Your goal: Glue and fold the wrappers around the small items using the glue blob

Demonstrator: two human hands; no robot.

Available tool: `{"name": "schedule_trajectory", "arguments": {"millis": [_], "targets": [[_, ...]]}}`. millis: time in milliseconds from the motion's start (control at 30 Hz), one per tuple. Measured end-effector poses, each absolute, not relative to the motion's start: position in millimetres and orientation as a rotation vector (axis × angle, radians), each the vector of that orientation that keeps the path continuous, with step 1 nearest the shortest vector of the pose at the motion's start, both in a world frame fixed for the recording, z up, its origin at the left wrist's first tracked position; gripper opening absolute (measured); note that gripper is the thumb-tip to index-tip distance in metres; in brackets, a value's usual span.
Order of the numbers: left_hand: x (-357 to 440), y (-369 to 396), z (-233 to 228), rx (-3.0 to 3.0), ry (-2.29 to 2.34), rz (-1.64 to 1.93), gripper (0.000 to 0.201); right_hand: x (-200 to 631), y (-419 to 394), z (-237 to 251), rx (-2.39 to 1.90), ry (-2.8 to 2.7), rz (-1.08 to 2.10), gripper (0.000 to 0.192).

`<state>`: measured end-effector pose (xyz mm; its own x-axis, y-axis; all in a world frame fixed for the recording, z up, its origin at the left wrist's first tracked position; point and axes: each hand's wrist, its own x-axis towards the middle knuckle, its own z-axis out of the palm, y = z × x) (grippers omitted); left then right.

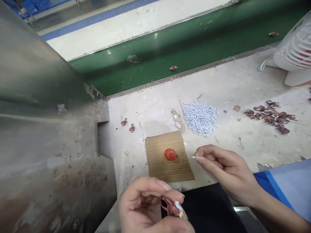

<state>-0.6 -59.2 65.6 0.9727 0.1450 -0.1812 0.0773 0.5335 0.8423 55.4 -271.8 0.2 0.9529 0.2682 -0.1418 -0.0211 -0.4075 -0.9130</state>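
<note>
Between the thumb and fingers of my left hand [148,207] is a small reddish-brown figurine [172,207] with thin limb-like parts, a pale blue-white piece on it and a yellowish tip. My right hand [225,170] pinches a tiny whitish piece [193,157], its end poking out past the fingertips. Just left of that hand lies a square of brown cardboard [155,168], bearing a round orange-red blob or small dish [170,154] with a glossy surface. Beyond the right hand is a heap of small pale blue-white curved pieces [201,119].
Several brown figurines [273,116] lie in a group at right; two more [128,125] sit at left. A green conveyor belt [150,55] runs behind the worktable, carrying a few pieces. A metal housing [53,129] walls off the left side. A white slotted basket [295,48] stands at far right.
</note>
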Motion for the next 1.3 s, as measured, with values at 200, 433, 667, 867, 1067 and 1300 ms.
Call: {"name": "schedule_trajectory", "arguments": {"millis": [200,433,667,867,1067,1300], "targets": [[3.1,-52.2,43.1,0.853,0.067,0.015,0.049,74.1,-303.6,-31.9,-2.273,-0.218,0.176,0.02],[24.0,-56.7,60.2,1.545,-0.183,0.651,0.042,80.3,-316.1,-37.8,-2.364,-0.242,-0.004,0.021],[19.7,-53.7,57.3,1.629,-0.331,0.567,0.049,52.8,-277.0,37.1,-1.696,-0.273,0.267,0.018],[26.2,-80.7,52.4,1.251,-0.131,0.51,0.04,57.0,-236.7,51.9,-1.173,-0.503,0.355,0.02],[26.4,-93.0,50.3,1.032,-0.024,0.238,0.036,59.1,-235.3,55.7,-1.222,-0.609,0.321,0.014],[34.3,-107.5,60.6,1.043,0.109,0.464,0.039,48.8,-243.8,75.7,-1.442,-0.49,0.412,0.012]]}}
